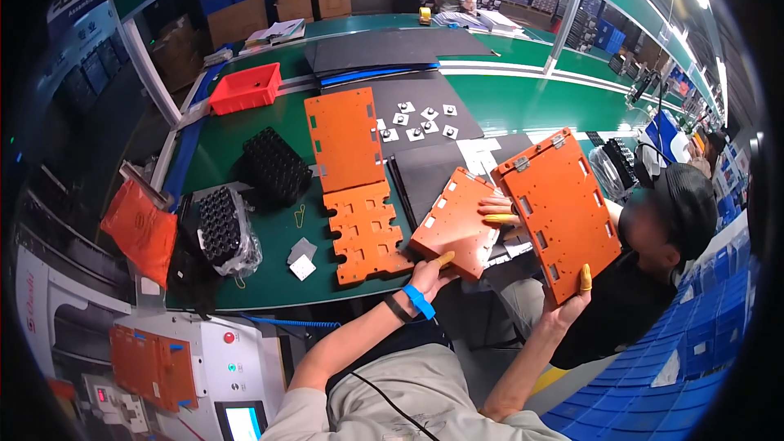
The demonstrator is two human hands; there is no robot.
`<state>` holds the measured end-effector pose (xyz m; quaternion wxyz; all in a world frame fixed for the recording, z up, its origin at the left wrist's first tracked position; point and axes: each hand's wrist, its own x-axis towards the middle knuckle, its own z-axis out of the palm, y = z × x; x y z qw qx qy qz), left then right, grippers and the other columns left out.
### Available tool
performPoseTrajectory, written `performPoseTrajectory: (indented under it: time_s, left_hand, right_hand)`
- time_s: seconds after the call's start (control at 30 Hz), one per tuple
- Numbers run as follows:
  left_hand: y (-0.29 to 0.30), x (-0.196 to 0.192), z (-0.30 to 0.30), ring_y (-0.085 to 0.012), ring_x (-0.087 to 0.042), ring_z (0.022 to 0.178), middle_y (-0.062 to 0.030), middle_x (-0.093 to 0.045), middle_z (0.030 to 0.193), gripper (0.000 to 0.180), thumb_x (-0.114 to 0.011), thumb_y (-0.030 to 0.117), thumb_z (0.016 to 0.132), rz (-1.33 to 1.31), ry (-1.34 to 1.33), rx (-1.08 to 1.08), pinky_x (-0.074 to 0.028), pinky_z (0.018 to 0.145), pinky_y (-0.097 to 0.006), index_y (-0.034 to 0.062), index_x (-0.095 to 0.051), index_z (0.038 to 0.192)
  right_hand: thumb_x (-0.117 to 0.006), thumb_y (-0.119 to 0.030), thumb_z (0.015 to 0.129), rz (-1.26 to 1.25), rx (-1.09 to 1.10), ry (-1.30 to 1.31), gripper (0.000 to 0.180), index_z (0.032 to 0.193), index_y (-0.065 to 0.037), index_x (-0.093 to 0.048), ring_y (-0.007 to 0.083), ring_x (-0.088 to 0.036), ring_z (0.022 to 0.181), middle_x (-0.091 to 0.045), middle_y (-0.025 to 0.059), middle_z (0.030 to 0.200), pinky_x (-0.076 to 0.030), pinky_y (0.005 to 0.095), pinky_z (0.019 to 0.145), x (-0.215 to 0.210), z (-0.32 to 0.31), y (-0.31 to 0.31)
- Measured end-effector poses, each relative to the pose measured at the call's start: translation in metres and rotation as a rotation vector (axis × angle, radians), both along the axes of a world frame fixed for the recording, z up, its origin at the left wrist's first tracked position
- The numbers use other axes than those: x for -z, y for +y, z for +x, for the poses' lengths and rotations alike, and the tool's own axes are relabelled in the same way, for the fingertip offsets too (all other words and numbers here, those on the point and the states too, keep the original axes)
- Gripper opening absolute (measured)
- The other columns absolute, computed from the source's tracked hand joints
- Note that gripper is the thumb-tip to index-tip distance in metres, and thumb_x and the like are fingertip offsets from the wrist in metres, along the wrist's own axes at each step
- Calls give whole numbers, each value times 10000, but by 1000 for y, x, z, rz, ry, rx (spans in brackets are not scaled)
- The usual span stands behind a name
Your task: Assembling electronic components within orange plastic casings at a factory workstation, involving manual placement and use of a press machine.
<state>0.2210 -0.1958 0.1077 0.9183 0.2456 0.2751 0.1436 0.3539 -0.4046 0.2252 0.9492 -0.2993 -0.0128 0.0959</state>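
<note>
My left hand [428, 276] grips the near corner of an orange plate [451, 216], thumb on top. It wears a yellow finger cot, and a blue band and a black band circle the wrist. My right hand [567, 304] holds up the lower edge of a tilted orange panel [563, 216] with slots and metal hinges along its edges. A co-worker's hand [500, 211], also with a yellow finger cot, rests at the plate's right side, partly behind the panel. Left of the plate, an orange fixture [365, 233] with square pockets lies on the bench, joined to a flat orange panel [345, 143].
White square pieces with black centres [416, 124] lie on a black sheet [445, 94]. A red bin [245, 88], black trays [276, 167] and a bagged black tray [222, 229] stand left. A co-worker [645, 253] sits close right. A white machine [237, 335] stands lower left.
</note>
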Motion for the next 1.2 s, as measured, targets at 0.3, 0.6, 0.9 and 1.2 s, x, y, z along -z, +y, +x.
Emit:
performPoseTrajectory:
  time_s: [0.3, 0.6, 0.9, 1.2]
  left_hand:
    - [3, 28, -4, -261, -615, 1105, -145, -616, 1202, 342, -576, 186, 967, -47, -98, -50, -499, 964, -440, 5, -525, 1252]
    - [2, 1, -17, -229, -534, 1201, -104, -576, 1261, 368, -509, 318, 1002, -87, -137, 42, -380, 1071, -404, 62, -548, 1264]
    - [6, 18, -48, -353, -594, 1151, -209, -629, 1203, 294, -471, 227, 1004, 968, -260, -106, -431, 1061, -404, 8, -577, 1170]
    - [40, -62, -86, -245, -531, 1247, -126, -560, 1345, 421, -407, 261, 1028, 166, -380, -162, -407, 1076, -354, 8, -494, 1353]
  right_hand:
    - [-635, -249, 904, -34, -36, -55, 328, 1108, 8, -620, 257, -719, 775, -704, 133, 1027, -610, 341, 556, -28, -47, 7]
    - [-609, -232, 928, 89, -342, -75, 393, 1229, 18, -567, 300, -681, 992, -652, 162, 1185, -598, 455, 781, -29, -59, 32]
    - [-614, -177, 908, 114, -587, 67, 358, 1213, -1, -551, 301, -646, 1053, -641, 151, 1180, -542, 472, 906, -11, -60, 91]
    - [-575, -189, 940, 90, -636, 80, 356, 1230, 15, -537, 308, -654, 1057, -636, 170, 1211, -562, 450, 882, 2, -64, 106]
